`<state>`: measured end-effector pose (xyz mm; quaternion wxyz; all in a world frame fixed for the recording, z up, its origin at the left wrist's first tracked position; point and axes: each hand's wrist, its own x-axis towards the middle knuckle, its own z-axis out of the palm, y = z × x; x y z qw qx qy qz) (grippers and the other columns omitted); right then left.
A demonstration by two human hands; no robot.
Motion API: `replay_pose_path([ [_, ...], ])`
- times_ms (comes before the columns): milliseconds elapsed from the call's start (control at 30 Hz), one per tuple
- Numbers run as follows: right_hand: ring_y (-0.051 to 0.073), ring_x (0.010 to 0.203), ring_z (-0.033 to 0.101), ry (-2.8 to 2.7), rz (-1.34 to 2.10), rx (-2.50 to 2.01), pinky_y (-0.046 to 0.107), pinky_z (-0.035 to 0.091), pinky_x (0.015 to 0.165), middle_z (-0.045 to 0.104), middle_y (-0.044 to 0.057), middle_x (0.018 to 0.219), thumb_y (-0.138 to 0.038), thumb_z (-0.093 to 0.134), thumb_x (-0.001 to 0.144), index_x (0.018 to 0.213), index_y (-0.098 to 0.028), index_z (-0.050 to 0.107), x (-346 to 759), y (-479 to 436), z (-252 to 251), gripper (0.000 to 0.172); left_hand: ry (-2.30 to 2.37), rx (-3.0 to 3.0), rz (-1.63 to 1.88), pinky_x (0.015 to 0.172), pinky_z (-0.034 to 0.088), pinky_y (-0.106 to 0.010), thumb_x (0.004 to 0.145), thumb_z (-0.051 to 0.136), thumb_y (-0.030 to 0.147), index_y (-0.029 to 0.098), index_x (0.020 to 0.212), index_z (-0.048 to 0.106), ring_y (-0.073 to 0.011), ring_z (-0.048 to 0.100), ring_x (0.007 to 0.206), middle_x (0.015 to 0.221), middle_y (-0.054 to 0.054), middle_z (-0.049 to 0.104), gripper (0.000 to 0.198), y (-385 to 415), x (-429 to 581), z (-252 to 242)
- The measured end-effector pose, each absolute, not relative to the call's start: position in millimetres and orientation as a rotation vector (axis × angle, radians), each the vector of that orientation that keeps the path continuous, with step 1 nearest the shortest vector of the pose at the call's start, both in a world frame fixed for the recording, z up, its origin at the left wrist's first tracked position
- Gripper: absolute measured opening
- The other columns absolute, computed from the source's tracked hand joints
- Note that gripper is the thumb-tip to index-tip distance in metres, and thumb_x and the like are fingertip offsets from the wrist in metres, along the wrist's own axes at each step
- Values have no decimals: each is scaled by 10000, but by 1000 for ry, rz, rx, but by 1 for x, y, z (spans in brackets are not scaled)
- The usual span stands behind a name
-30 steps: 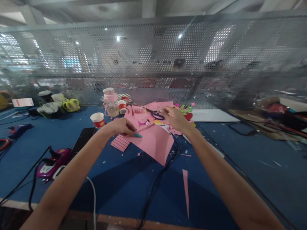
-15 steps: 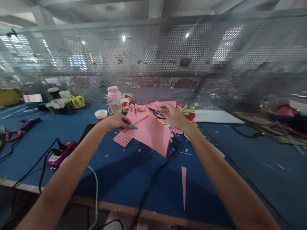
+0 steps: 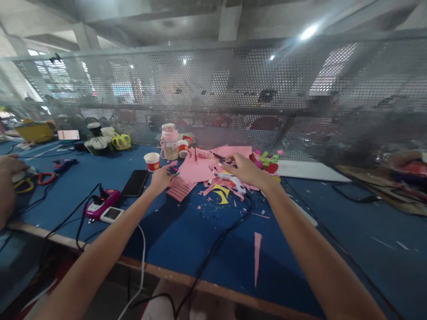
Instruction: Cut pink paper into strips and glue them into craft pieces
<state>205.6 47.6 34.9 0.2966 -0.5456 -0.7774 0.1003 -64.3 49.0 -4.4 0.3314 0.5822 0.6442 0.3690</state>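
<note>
My left hand (image 3: 162,180) is closed at the left edge of the pink paper (image 3: 191,171). A small teal item (image 3: 173,174) shows at its fingertips, too small to name. Beneath the hand lies a pink card with dark lines (image 3: 181,190). My right hand (image 3: 245,169) is over the pile, its fingers curled at the handles of dark-bladed scissors (image 3: 219,157). Under and beside it lie a white glue gun (image 3: 236,183), pink paper scraps (image 3: 238,194) and yellow paper cutouts (image 3: 221,194).
A paper cup (image 3: 152,161), a pink-topped bottle (image 3: 170,144) and a black phone (image 3: 134,182) stand or lie to the left. Nearer is a purple power strip (image 3: 102,204). A black cord (image 3: 222,238) crosses the table. At far left is another person's hand (image 3: 11,166).
The large pink sheet that hung over the near side of the pile has moved back, uncovering the glue gun and scraps. My view has turned left, bringing another person's hand in.
</note>
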Motion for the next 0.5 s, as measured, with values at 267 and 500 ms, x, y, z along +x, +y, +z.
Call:
replay_pose_path([
  [267,218,855,569,-2141,236,-1441,322,424,711,620,106,899,-369,498,760,818,-165,547,203,33,47,218,2663,1395,375,805,327,-525,529,705,294,4,1129,407,-450,303,1142,1214,-344,357,731,31,-120,17],
  [500,210,808,582,-2305,352,-1359,323,431,714,633,114,866,-333,499,772,780,-149,580,183,24,41,202,2638,1204,336,814,319,-547,393,740,411,63,1111,422,-486,279,1150,1243,-304,354,859,49,-139,24],
])
